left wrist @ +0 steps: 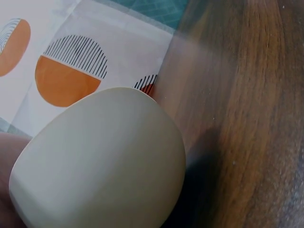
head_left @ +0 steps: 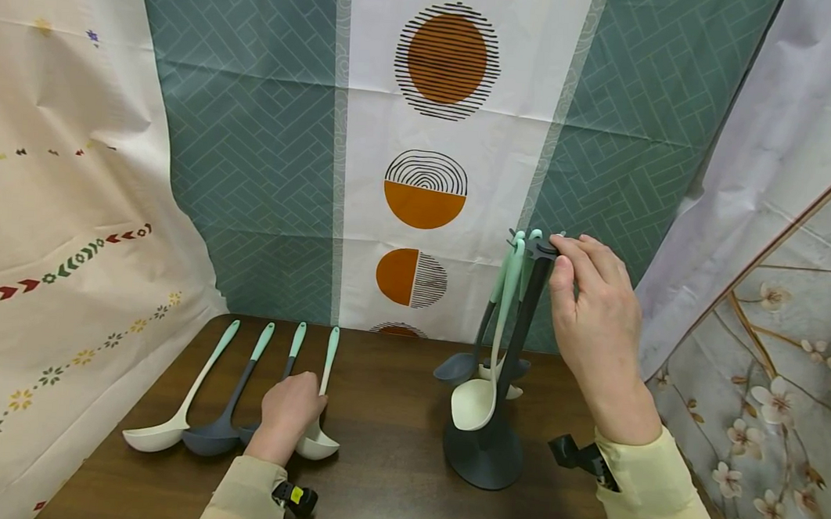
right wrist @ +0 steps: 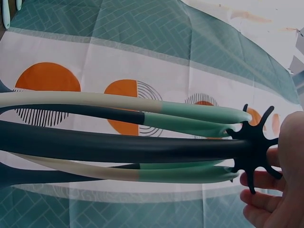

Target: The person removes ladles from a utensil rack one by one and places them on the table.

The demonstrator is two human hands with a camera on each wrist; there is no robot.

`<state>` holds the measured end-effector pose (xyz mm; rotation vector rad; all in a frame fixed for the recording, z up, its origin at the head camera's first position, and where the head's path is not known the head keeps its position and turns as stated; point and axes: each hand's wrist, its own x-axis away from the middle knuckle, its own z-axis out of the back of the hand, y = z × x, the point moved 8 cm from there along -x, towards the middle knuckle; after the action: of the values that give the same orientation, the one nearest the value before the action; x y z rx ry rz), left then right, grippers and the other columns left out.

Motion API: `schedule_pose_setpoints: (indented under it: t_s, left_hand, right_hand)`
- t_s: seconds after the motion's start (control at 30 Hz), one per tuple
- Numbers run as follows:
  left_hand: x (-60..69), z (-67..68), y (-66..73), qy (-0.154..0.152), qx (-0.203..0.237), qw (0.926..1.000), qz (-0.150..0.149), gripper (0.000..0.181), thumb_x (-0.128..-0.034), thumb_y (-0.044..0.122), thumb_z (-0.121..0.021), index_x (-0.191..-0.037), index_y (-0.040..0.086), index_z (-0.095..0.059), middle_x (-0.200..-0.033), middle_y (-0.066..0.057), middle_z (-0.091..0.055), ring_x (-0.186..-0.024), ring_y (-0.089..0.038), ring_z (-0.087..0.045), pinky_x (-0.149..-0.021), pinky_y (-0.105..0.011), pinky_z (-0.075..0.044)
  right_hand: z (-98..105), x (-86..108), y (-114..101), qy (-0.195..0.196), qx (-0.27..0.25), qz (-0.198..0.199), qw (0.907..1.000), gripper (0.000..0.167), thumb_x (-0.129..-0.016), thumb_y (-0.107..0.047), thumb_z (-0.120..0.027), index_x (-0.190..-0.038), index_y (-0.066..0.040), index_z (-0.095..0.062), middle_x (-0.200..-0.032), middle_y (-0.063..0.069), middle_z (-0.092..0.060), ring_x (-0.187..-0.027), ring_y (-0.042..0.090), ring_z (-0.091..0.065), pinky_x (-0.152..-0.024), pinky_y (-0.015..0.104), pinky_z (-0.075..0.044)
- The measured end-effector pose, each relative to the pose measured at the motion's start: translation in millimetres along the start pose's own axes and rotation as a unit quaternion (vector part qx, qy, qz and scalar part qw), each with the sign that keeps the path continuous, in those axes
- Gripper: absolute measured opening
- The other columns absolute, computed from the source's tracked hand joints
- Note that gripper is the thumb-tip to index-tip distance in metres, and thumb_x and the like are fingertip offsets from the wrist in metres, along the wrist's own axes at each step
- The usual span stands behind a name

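Note:
My left hand (head_left: 289, 413) grips the lower handle of a white ladle (head_left: 318, 445) with a mint-green end, at the right of a row on the table. That ladle's pale bowl (left wrist: 102, 161) fills much of the left wrist view; only a bit of the hand shows at its left edge. My right hand (head_left: 596, 320) holds the hooked top (right wrist: 254, 147) of a dark utensil stand (head_left: 484, 455), thumb and fingers around its hook arms. Several green-handled utensils hang there, including a white ladle (head_left: 474, 404) in front and a dark utensil (head_left: 455, 367) behind.
On the brown wooden table (head_left: 384, 462), a white ladle (head_left: 155, 437) and a dark grey ladle (head_left: 212, 439) lie at the left. Another dark-shafted utensil (head_left: 298, 339) is partly hidden by my left hand. Patterned cloths (head_left: 251, 165) hang behind and at both sides.

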<state>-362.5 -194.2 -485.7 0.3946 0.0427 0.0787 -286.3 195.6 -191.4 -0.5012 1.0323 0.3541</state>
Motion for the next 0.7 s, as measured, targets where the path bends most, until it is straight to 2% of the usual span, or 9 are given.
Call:
schedule_pose_setpoints:
  t_s: [0.3,0.57,0.7]
  left_hand:
    - [-1.1,3.9,3.3,0.022,0.008,0.9996,-0.014,0.023,-0.0988,0.019,-0.082,-0.103,0.000,-0.068,-0.079,-0.009,-0.065,-0.067,-0.026,-0.063,-0.060,-0.046,-0.054]
    - [1.0,15.6,15.5,0.033,0.025,0.9985,-0.037,0.022,-0.1032,0.019,-0.077,-0.111,0.000,-0.069,-0.084,-0.007,-0.065,-0.071,-0.025,-0.062,-0.065,-0.047,-0.055]
    - [3.3,21.0,23.2,0.038,0.019,0.9979,-0.048,0.027,-0.1043,0.022,-0.077,-0.118,0.000,-0.072,-0.093,-0.009,-0.071,-0.078,-0.027,-0.067,-0.071,-0.050,-0.057]
  right_hand:
    - [0,0.1,0,-0.001,0.001,-0.002,1.0000,0.047,-0.117,-0.032,-0.043,-0.142,-0.008,-0.074,-0.141,0.017,-0.069,-0.145,0.034,-0.056,-0.115,0.061,-0.045]
    - [1,-0.3,0,0.001,0.003,0.001,1.0000,0.047,-0.117,-0.032,-0.043,-0.143,-0.008,-0.074,-0.141,0.017,-0.069,-0.145,0.034,-0.056,-0.115,0.061,-0.046]
    - [0,0.3,0,0.000,0.002,-0.002,1.0000,0.047,-0.117,-0.032,-0.043,-0.142,-0.008,-0.074,-0.142,0.017,-0.069,-0.144,0.034,-0.057,-0.115,0.061,-0.046]
